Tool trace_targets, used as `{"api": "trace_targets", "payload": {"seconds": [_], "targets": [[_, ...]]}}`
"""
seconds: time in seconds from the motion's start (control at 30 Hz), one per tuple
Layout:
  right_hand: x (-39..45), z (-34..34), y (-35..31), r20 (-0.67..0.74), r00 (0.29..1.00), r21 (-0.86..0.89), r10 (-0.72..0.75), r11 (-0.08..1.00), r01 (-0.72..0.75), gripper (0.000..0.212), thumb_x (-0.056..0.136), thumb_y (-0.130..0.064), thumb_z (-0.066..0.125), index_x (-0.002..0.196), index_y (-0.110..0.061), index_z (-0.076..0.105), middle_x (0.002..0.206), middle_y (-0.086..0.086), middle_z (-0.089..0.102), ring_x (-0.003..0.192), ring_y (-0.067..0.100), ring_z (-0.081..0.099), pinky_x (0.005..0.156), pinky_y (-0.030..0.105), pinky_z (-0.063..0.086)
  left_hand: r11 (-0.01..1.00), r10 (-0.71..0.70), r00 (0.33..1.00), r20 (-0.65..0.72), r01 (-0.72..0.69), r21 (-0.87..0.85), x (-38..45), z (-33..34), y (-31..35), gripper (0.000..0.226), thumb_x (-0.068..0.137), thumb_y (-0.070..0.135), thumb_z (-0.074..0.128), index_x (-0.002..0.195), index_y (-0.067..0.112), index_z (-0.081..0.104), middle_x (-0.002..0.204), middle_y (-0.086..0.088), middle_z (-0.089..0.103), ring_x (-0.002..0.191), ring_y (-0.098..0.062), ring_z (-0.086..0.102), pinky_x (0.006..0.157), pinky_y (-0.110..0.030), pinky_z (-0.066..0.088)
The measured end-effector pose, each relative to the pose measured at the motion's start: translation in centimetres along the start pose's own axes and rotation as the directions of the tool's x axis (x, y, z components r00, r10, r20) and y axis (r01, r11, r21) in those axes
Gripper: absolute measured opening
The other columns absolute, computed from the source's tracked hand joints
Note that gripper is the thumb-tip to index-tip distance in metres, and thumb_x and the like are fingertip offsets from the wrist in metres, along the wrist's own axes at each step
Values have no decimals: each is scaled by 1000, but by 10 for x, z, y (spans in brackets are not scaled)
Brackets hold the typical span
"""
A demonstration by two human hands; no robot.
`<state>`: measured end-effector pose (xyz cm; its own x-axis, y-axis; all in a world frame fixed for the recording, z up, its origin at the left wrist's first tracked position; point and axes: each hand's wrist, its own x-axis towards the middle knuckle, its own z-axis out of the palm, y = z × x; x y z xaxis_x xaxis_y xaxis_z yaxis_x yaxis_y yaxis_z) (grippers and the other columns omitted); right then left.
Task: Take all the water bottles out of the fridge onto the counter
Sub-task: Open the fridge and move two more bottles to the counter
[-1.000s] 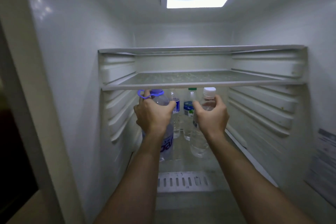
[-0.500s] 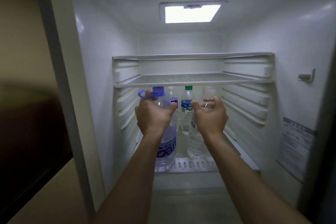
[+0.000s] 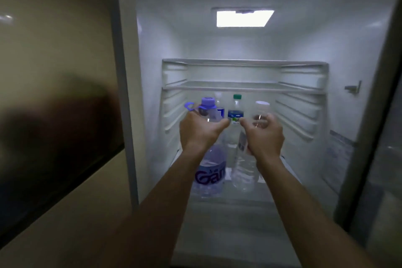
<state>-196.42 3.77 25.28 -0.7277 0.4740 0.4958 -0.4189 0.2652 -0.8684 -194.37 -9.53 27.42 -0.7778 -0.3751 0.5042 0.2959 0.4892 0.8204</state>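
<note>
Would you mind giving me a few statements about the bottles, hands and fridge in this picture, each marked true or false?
1. The left hand grips the purple-capped bottle near its neck. True.
2. The right hand is empty. False: it is closed around the clear white-capped bottle.
3. A green-capped bottle stands behind and between the two hands. True.
4. The shelf above the bottles is packed with food. False: nothing shows on it.
5. The fridge light is off. False: it glows brightly.
</note>
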Motion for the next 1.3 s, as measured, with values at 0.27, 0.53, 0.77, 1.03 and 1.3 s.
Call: {"api": "trace_targets", "payload": {"seconds": [0.27, 0.53, 0.77, 1.03, 1.3], "targets": [[-43, -32, -21, 37, 999, -73, 5, 997, -2, 22, 79, -26, 81, 93, -19, 64, 75, -10, 62, 68, 7, 58, 59, 22, 38, 999, -47, 999, 22, 47, 24, -38, -28, -5, 46, 68, 39, 88, 103, 16, 66, 109, 0, 70, 103, -23, 66, 84, -29, 45], [-112, -60, -54, 40, 999, -85, 10, 996, -6, 23, 78, -26, 80, 92, -17, 65, 79, -8, 67, 74, 9, 63, 66, 25, 47, 1000, -8, 996, 90, 9, -12, -92, -82, -2, 52, 70, 38, 86, 111, 15, 65, 106, 5, 65, 98, -18, 62, 86, -29, 46], [-180, -88, -74, 67, 997, -92, 41, 995, -35, 18, 78, -26, 79, 87, -25, 63, 83, -11, 67, 76, 3, 62, 72, 28, 50, 998, -2, 990, 141, 11, -63, -145, -125, 6, 43, 71, 30, 82, 109, 17, 64, 103, 8, 62, 92, -15, 57, 79, -27, 40], [-221, -137, -103, 17, 998, -81, 66, 995, -64, 18, 76, -28, 79, 83, -27, 62, 78, -11, 68, 75, 8, 66, 75, 29, 54, 997, 11, 987, 160, 2, -77, -192, -147, 31, 44, 70, 31, 83, 106, 23, 61, 104, 10, 62, 95, -17, 58, 82, -30, 44], [-255, -193, -120, 85, 996, -103, -20, 994, 28, 19, 76, -29, 79, 89, -25, 66, 81, -11, 70, 76, 6, 66, 70, 26, 48, 995, 25, 992, 126, -12, -103, -254, -164, 62, 42, 70, 29, 84, 106, 20, 64, 102, 6, 65, 94, -18, 60, 81, -30, 45]]}}
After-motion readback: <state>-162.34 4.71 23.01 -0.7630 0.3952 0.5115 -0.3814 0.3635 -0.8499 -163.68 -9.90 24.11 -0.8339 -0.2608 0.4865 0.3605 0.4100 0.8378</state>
